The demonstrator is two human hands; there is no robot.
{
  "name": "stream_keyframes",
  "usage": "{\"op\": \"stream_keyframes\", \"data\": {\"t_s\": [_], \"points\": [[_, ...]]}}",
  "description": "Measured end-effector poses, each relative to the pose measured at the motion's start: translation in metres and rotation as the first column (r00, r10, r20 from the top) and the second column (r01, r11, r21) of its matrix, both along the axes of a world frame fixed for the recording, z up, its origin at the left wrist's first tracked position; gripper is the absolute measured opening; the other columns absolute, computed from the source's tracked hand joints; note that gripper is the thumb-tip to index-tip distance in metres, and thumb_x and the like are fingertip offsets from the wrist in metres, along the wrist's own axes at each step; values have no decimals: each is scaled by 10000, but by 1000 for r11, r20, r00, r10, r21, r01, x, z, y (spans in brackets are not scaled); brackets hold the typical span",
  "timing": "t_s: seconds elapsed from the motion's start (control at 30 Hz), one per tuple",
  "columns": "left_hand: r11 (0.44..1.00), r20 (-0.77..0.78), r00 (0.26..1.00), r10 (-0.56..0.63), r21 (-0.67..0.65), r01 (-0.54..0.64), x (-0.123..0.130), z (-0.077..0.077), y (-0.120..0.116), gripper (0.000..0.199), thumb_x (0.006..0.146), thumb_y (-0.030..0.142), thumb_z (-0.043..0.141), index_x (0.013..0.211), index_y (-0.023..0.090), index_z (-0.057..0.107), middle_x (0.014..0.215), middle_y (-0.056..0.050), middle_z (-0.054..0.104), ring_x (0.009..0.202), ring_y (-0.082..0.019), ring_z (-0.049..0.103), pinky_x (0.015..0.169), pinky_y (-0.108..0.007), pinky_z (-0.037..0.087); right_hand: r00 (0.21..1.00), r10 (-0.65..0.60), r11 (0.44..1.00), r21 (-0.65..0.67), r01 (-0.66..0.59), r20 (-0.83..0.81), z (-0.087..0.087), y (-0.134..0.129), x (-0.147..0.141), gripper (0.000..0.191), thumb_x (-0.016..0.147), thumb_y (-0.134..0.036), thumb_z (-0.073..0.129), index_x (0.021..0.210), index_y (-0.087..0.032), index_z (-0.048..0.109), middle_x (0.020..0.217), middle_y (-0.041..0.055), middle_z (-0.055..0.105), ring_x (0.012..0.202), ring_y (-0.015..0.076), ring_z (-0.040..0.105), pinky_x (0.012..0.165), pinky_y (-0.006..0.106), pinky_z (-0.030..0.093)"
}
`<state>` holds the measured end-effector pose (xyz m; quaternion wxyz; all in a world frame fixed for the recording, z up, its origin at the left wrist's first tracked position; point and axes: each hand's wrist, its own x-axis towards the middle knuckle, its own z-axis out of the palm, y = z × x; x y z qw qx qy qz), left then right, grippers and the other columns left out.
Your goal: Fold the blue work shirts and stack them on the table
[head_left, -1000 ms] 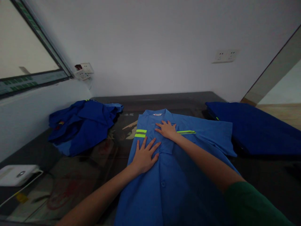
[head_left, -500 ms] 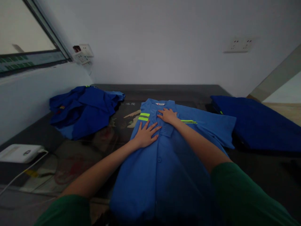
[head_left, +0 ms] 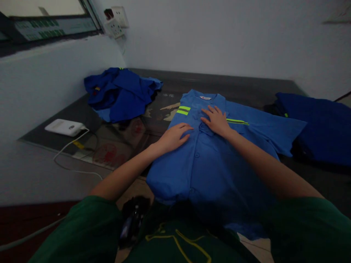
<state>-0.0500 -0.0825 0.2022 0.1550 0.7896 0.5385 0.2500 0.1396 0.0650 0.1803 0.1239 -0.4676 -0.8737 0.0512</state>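
Observation:
A blue button-up work shirt (head_left: 175, 171) with yellow-green stripes lies front up on the dark table, its collar toward the wall. One short sleeve reaches out to the right; on the left no sleeve shows spread out. My left hand (head_left: 174, 138) rests on the shirt's left front, fingers stretched out and holding nothing. Higher up, near the collar and chest pocket, my right hand (head_left: 216, 119) lies with fingers spread on the cloth. The shirt's lower end hangs over the table's near edge, partly in shadow.
A crumpled darker blue garment (head_left: 123, 95) lies at the back left. Folded dark blue clothes (head_left: 326, 128) are stacked at the right. A white power bank (head_left: 65, 127) with a cable sits near the table's left edge. Wall sockets (head_left: 116, 22) are above.
The view has tilted down and turned left, bringing the table's near edge into sight. My left hand's fingers have drawn closer together; both hands stay on the shirt.

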Motion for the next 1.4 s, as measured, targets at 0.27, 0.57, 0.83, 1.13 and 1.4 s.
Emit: {"op": "stream_keyframes", "data": {"t_s": [0.27,0.57,0.83,1.13,1.4], "points": [[559,397,899,184,-795,236,-50,-9,-198,473,902,544,442,755,144,645,568,-22,619,435,-110,516,436,-202,373,883,317,881,-236,-409,-347,41,-135,49,220,870,-271,559,1020,-198,704,1063,76,694,1002,227,632,909,405,493],[717,597,448,666,-676,-166,-7,-118,-225,816,561,496,821,1249,142,564,1264,-171,615,1199,-341,548,1020,-438,422,875,117,486,-741,-463,-470,11,-294,64,327,887,-316,578,1204,-265,638,1400,69,518,1273,239,494,1031,407,436],[573,554,273,787,-819,12,-7,-111,-240,743,513,437,873,1145,131,630,1168,-155,681,1167,-354,584,1020,-457,447,686,-174,515,-659,-547,-706,-55,-316,49,259,885,-325,591,1122,-240,654,1220,75,607,1190,226,534,1068,440,376],[472,492,41,869,-852,225,3,-111,-260,739,548,312,860,1212,120,598,1141,-169,691,1130,-346,614,1013,-447,470,409,-588,380,-684,-622,-698,-84,-338,38,448,680,-390,808,971,-232,505,986,17,595,859,147,620,749,289,518],[515,531,54,846,-838,179,4,-124,-264,705,608,429,833,1221,177,592,1194,-141,671,1149,-326,607,999,-424,489,602,-295,392,-668,-632,-742,-65,-331,22,411,803,-556,621,955,-179,682,992,75,702,992,258,635,942,445,475]]}}
